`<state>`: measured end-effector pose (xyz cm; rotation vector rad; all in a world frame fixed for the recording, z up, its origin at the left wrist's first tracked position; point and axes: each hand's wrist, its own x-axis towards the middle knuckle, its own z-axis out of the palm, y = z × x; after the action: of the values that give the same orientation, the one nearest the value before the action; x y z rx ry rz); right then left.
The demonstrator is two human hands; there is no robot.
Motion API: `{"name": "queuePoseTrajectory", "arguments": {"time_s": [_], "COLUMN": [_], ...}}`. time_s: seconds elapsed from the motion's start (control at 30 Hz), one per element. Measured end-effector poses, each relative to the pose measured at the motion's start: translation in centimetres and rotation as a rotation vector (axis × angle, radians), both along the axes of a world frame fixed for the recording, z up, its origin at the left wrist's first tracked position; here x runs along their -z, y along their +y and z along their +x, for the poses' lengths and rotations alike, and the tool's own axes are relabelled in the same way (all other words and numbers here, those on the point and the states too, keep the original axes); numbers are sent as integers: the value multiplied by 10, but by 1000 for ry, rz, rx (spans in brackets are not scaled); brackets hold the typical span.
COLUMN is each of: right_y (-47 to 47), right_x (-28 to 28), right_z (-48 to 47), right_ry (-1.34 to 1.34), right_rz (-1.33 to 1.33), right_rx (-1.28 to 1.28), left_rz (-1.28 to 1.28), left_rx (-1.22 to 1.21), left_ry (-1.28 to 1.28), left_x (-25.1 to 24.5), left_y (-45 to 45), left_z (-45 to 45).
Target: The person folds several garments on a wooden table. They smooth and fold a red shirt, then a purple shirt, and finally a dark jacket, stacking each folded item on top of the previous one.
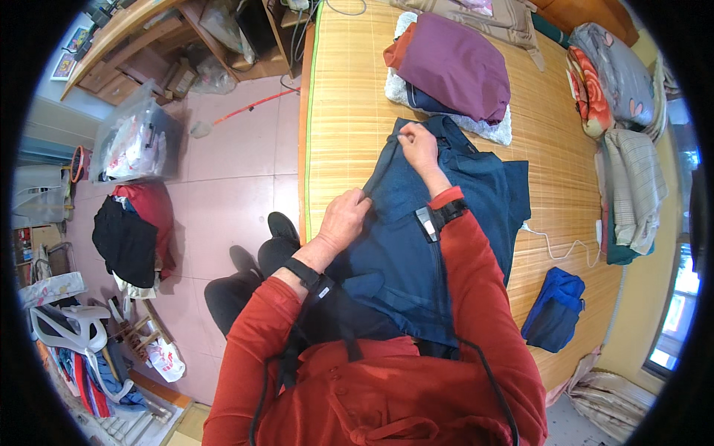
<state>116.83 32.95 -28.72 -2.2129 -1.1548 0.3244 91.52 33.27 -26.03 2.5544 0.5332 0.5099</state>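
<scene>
A dark blue garment (410, 245), likely a jacket or shirt, lies spread and rumpled over the mat and across my lap. Its left edge is pinched in the curled fingers of my left hand (345, 218). Farther up, my right hand (419, 146) grips the cloth near the far end, thumb and fingers together. A sleeve or flap sticks out at the garment's right side. Just beyond my right hand is a pile with a purple folded garment (454, 67) on top, resting on a white fluffy cloth (496, 132).
The woven bamboo mat (340, 72) covers the bed. A blue folded cloth item (555, 309) and a white cable (558, 256) lie to the right. Folded bedding (613, 72) lines the wall. On the left floor are a clear plastic bin (136, 139), a clothes heap (125, 240) and a white plastic chair (72, 329).
</scene>
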Motion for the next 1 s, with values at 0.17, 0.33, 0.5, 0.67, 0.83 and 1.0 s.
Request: {"name": "queuePoseTrajectory", "arguments": {"time_s": [0.17,0.33,0.5,0.67,0.83,1.0], "right_y": [2,1,13,28,3,-58], "right_x": [-2,-13,-14,-8,-6,-10], "right_z": [25,20,-2,11,19,-1], "right_ry": [467,432,-237,-24,124,-40], "right_rz": [230,-29,-132,-10,97,-189], "right_rx": [374,138,-31,139,14,17], "left_rz": [-18,-9,-17,-33,-192,-307], "left_rx": [-18,-15,12,-24,-89,-129], "left_ry": [-34,-42,-8,-52,87,74], "left_x": [4,5,6,8,10,9], "left_y": [2,5,5,6,10,12], "left_z": [1,-1,-4,-3,-3,-12]}}
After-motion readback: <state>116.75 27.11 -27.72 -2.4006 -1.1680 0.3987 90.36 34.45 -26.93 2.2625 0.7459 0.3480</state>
